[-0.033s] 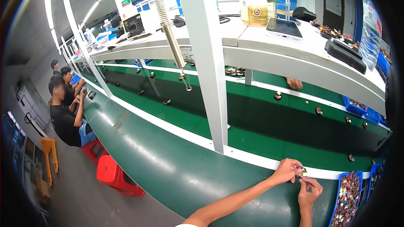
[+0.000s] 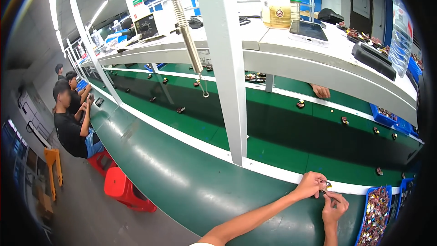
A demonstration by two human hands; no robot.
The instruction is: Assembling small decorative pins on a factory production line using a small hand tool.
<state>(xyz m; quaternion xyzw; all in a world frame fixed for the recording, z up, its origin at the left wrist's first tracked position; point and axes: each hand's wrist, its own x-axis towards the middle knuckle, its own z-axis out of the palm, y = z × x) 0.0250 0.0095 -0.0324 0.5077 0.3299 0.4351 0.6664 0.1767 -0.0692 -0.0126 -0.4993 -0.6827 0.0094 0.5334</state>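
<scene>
A small component [image 2: 328, 185], yellowish and dark, sits pinched between the two hands at the near edge of the green desk [image 2: 182, 177], low in the view at about five o'clock. The left hand [image 2: 311, 184] closes its fingertips on the component from its nine o'clock side, forearm stretching in from the lower edge. The right hand [image 2: 334, 207] lies just below, at the component's six o'clock, fingers curled shut around a thin dark tool [image 2: 328, 194] whose tip meets the part; the tool's kind is too small to tell. The component hovers over the white strip [image 2: 273, 173] that borders the green conveyor belt [image 2: 282, 127]. Just at the hands' three o'clock stands a blue bin [image 2: 362, 228] heaped with small mixed parts. A white post [image 2: 227, 64] rises at the hands' eleven o'clock. On the belt, small dark parts [image 2: 300, 104] lie scattered, well apart. Far off at nine o'clock, seated people [image 2: 68, 127] work beside red stools [image 2: 125, 189]. On the upper shelf at one o'clock rests a phone [image 2: 308, 31].
</scene>
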